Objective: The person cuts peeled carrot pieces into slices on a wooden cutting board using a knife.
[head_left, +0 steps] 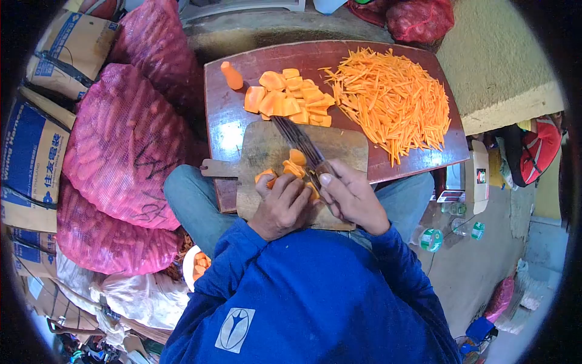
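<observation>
In my right hand (354,195) is the handle of a knife (297,134), its blade smeared by motion and slanting to the upper left across the wooden cutting board (257,144). My left hand (280,205) has its fingers bent over carrot slices (295,162) on the board, pressing them just left of the handle. Part of those slices is hidden under the fingers. Beyond the board lies a heap of flat carrot pieces (285,97), with a peeled carrot chunk (231,76) at its left. A large pile of carrot strips (394,103) covers the table's right side.
The board rests at the near edge of a low reddish-brown table (219,112). Pink mesh sacks of carrots (121,145) are stacked at the left beside cardboard boxes (30,145). A white container (190,267) holds carrot pieces. Plastic bottles (430,239) lie on the floor at right.
</observation>
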Demonstrator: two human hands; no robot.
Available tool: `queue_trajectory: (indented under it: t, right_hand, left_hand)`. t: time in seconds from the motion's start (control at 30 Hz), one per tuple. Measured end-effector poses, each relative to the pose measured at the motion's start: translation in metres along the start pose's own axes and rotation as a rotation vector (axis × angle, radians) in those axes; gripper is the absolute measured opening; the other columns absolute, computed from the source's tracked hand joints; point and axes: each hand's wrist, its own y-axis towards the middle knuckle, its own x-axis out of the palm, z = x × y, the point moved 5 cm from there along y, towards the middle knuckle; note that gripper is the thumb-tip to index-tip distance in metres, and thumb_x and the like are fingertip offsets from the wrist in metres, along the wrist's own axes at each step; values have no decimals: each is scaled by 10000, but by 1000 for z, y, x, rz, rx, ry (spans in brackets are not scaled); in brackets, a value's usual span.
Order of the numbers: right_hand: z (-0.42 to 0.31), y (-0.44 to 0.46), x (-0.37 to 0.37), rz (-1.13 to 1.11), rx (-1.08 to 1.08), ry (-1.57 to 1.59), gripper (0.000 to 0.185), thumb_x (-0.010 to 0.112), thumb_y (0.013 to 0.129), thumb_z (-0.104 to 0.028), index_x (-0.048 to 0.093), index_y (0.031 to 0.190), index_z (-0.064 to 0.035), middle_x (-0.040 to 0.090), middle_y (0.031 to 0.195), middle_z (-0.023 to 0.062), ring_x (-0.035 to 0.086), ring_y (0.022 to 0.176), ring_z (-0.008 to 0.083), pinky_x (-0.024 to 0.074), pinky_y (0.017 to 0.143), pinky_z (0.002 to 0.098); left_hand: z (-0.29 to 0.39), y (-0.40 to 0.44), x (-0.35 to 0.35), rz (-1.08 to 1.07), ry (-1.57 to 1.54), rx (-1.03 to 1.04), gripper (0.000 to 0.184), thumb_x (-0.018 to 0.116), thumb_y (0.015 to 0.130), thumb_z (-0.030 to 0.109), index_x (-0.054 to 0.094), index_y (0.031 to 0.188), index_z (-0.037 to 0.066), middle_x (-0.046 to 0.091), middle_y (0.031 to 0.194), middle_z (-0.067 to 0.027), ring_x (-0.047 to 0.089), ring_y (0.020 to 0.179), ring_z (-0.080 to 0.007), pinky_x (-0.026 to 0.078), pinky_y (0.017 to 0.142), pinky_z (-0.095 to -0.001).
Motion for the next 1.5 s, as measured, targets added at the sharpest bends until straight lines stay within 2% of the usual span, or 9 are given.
queue_trajectory:
  t: [0.17, 0.3, 0.4, 0.83, 1.13, 1.2, 1.33, 1.4, 1.5]
  right_hand:
    - [4, -17, -18, -1, 79, 200, 269, 544, 1137, -295, 616, 1245, -59, 511, 742, -47, 462, 544, 29, 374, 478, 216]
    - [10, -26, -28, 60, -46, -163, 276, 603, 1105, -245, 614, 1190, 17, 542, 734, 71, 512, 643, 151, 460, 598, 345]
    - [20, -32, -21, 55, 34, -108, 271, 623, 1087, -213, 608, 1175, 43, 546, 751, 117, 519, 702, 183, 475, 659, 387]
    - [25, -35, -35, 122, 24, -39, 220, 610, 1090, -219, 622, 1101, 1, 536, 734, 55, 505, 655, 131, 448, 590, 348]
    - [47, -56, -34, 178, 39, -145, 262, 640, 1067, -203, 634, 1163, 41, 539, 738, 179, 518, 650, 226, 487, 631, 408]
    - [40, -61, -32, 150, -50, -212, 221, 591, 1104, -200, 633, 1147, 12, 552, 678, -4, 546, 540, 70, 442, 504, 277]
    - [30, -78, -38, 145, 13, -216, 264, 608, 1091, -209, 639, 1216, 21, 573, 694, 13, 557, 536, 84, 462, 519, 285]
    - [27, -86, -44, 185, 94, -210, 257, 651, 1056, -195, 640, 1192, 23, 570, 765, 199, 608, 673, 266, 507, 653, 411]
    - [20, -95, -50, 192, 67, -315, 261, 669, 1043, -196, 643, 1200, 11, 599, 775, 216, 655, 686, 340, 515, 656, 422]
  left_hand:
    - [-3, -2, 1, -72, -17, -15, 367, 756, 801, 163, 739, 1151, 55, 706, 1102, -82, 659, 1084, -293, 378, 1026, -541]
    - [-4, 4, -2, 0, 1, -19, 371, 687, 826, 145, 728, 1184, 58, 670, 1106, -73, 635, 1100, -267, 402, 968, -504]
    - [-4, 11, 0, 15, 25, -11, 369, 678, 834, 157, 732, 1187, 63, 664, 1098, -61, 628, 1104, -253, 398, 969, -509]
    - [-8, 14, 15, 6, 39, -32, 309, 744, 827, 168, 733, 1129, 102, 658, 1058, -19, 632, 1074, -233, 367, 990, -524]
    - [-2, -5, 3, -19, 66, -10, 333, 782, 776, 90, 757, 1108, 103, 660, 1116, -34, 636, 1102, -236, 343, 1055, -522]
    - [-2, -4, 2, 3, 46, -24, 357, 780, 774, 70, 758, 1130, 91, 653, 1137, -59, 637, 1104, -249, 366, 1049, -514]
    - [-17, 2, 5, 70, -128, -76, 423, 762, 789, 6, 743, 1209, 53, 643, 1200, -127, 642, 1116, -296, 454, 1009, -486]
    - [-21, 12, 2, 80, -93, -83, 416, 780, 807, 2, 742, 1219, 42, 662, 1217, -151, 660, 1089, -316, 470, 1011, -501]
    - [-28, 22, -2, 96, -42, -112, 421, 812, 828, 26, 732, 1242, 28, 691, 1245, -177, 684, 1062, -339, 484, 1004, -505]
